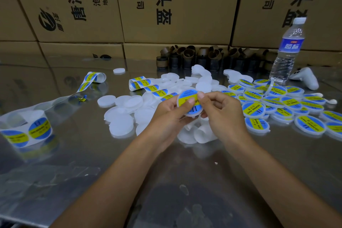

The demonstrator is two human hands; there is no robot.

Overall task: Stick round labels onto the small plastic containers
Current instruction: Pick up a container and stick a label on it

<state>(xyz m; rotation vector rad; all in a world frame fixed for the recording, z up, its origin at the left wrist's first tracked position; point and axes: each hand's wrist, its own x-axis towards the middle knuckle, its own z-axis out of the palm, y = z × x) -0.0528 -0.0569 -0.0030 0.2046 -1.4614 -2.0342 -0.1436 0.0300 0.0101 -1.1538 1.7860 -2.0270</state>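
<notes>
At the far left, a long strip of round blue-and-yellow labels [27, 131] is trailing across a shiny metal table [77, 153], with a second strip [146, 87] curling nearer the middle: two strips. Right of the first, a loose heap of bare, cloudy-white containers [120, 126] is lying flat, well over a dozen, too overlapped to count exactly. At centre, the left hand [172, 113] is cupping one container [190, 103] above the heap, fingers curled round its rim, thumb pressing the label on its face. The right hand [218, 109] is pinching its upper edge between thumb and forefinger. It looks light, thin and smooth, likely slippery, so the rim seems the safest hold. Further right, roughly two dozen labelled containers [277, 105] are piling up, beside one water bottle [286, 52].
</notes>
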